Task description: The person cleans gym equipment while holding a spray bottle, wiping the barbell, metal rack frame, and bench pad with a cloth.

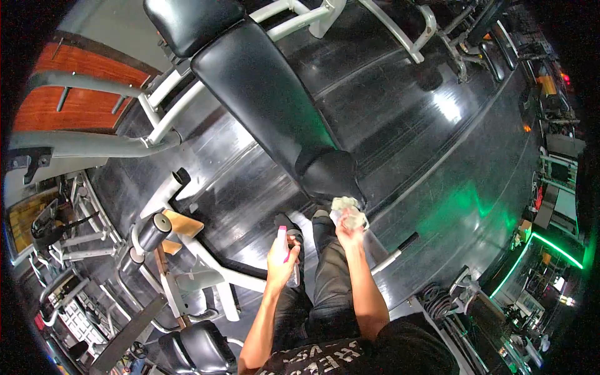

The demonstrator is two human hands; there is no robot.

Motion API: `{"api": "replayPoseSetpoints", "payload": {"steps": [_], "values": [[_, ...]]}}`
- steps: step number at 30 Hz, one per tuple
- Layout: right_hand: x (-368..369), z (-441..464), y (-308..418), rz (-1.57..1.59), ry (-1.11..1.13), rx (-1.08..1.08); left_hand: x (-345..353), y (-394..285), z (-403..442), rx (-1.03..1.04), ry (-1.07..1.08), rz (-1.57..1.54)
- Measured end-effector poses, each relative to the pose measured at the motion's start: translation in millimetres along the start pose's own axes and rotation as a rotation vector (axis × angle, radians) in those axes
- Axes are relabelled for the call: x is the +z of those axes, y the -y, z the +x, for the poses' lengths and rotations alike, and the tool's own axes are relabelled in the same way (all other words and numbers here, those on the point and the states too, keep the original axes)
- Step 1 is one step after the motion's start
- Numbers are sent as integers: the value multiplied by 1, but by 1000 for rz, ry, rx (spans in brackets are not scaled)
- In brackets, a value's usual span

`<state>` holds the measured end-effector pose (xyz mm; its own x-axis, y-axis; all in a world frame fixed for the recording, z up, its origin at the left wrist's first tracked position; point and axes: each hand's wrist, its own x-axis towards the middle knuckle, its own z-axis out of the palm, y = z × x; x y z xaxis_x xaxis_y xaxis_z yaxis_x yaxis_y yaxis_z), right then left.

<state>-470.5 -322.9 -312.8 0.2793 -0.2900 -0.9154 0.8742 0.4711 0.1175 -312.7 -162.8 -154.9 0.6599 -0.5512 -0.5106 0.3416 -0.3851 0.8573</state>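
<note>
My left hand (280, 265) is wrapped round a spray bottle (283, 240) with a pink and white top. The bottle's clear lower part shows below my fingers, held upright in front of my legs. In my right hand (351, 234) is a crumpled pale cloth (347, 211), bunched over the fingers. The cloth is at the near end of a black padded bench (262, 94), by its small end pad (328, 172). Whether the cloth touches that pad I cannot tell.
Grey machine frames with a round roller pad (154, 227) stand to the left. A black seat (199, 347) is at the lower left. To the right of my legs, a bar with a black grip (407, 242) sticks out. Black rubber flooring (400, 144) surrounds the bench.
</note>
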Motion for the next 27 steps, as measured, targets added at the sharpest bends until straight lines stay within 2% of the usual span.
{"api": "replayPoseSetpoints", "payload": {"steps": [2, 4, 5, 9, 10, 12, 14, 16, 18, 19, 20, 21, 22, 23, 24, 25, 26, 27], "values": [[3, -26, 9, -96, 224, -35, 4, 0, 0, 4, -4, -16], [2, -33, 26, -287, 314, -132, 5, 0, 1, 49, 5, -6], [3, -32, 38, -420, 261, -172, 7, 4, 1, 56, 1, -28], [90, -56, 29, -900, 328, -184, 9, 9, 1, 10, -24, -28], [103, -38, 36, -1073, 444, -165, 9, 13, 2, 11, -34, -12], [130, 6, 38, -1430, 463, -359, 11, 17, 4, 0, -62, -5], [154, 72, 44, -2039, 485, -849, 11, 16, 6, -70, -67, -52], [175, 119, 27, -2321, 652, -1138, 11, 31, 6, -24, -63, -12], [176, 142, 2, -2732, 490, -1129, 14, 32, 5, -45, -108, -49], [165, 156, -5, -2978, 574, -1023, 13, 33, 4, -60, -116, -36], [150, 170, -17, -2844, 828, -1321, 13, 36, 3, -72, -126, -38], [136, 179, -36, -2840, 829, -1327, 15, 41, 1, -24, -162, -20], [135, 155, -68, -3048, 833, -1146, 17, 43, 0, 25, -197, -6], [117, 155, -80, -2959, 1242, -1130, 18, 42, 0, -51, -210, -2], [94, 156, -91, -3024, 1465, -1029, 20, 41, 1, -51, -226, -15], [76, 151, -102, -3139, 1640, -888, 21, 40, 0, -21, -229, -11], [68, 139, -110, -3284, 1682, -734, 22, 39, 1, 11, -237, -5], [67, 133, -110, -3284, 1828, -678, 19, 27, 0, -84, -200, -26]]}}
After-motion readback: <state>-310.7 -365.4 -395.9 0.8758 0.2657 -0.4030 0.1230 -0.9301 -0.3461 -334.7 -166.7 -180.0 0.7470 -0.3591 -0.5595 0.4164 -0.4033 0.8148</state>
